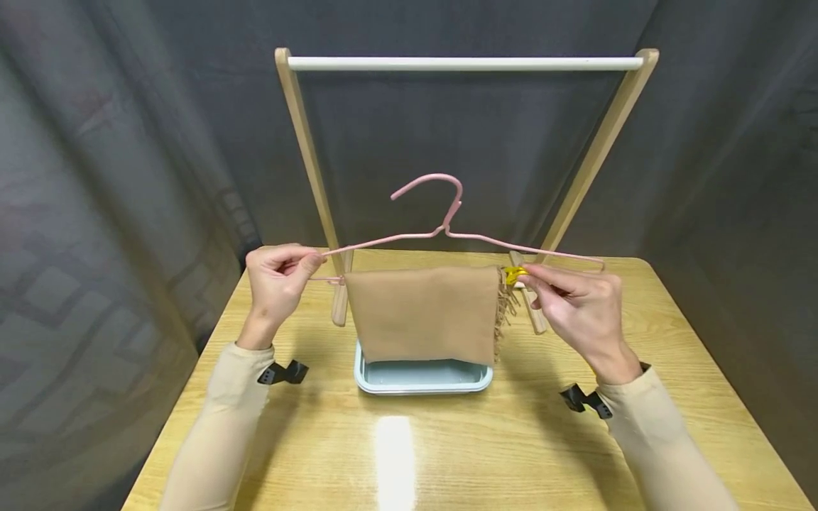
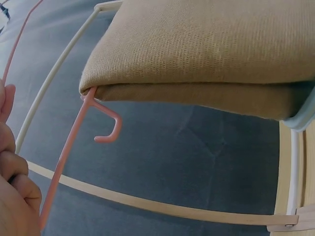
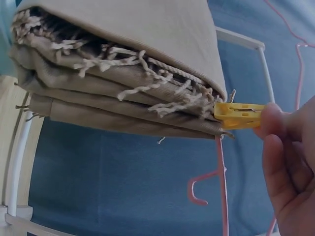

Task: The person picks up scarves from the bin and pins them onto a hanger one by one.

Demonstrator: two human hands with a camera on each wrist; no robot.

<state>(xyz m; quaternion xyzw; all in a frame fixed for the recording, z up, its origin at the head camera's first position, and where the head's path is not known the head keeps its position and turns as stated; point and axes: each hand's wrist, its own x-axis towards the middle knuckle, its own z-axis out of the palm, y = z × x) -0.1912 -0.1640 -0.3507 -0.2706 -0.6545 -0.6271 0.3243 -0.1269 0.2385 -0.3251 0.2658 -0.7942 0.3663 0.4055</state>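
I see one container, a pale blue tub [image 1: 422, 388], below and between the two grips, standing on the wooden counter [image 1: 319, 440]. The front part of its inside shows its own bare floor; its back part is hidden from me by one folded brown cloth [image 1: 422, 312]. This cloth hangs between the grips, laid over the lower bar of one pink hanger [image 1: 444, 227], and I cannot tell if it touches the tub.

The left grip [image 1: 275, 284] is a bare hand, and I see it clamped with thumb and fingers on the hanger's left end. The right grip [image 1: 584, 301] pinches one yellow clothespin [image 3: 238, 114]. Its tip touches the edge of the cloth, beside the fringe [image 1: 501, 312], but I cannot tell if it bites the layers.

I count two small pink hooks on the lower bar: one [image 2: 117, 129] near the left grip, the other [image 3: 190, 189] near the right grip. Beyond both grips I have one rack [image 1: 598, 151], with two wooden uprights and one white top rail [image 1: 466, 64], higher than the hanger.
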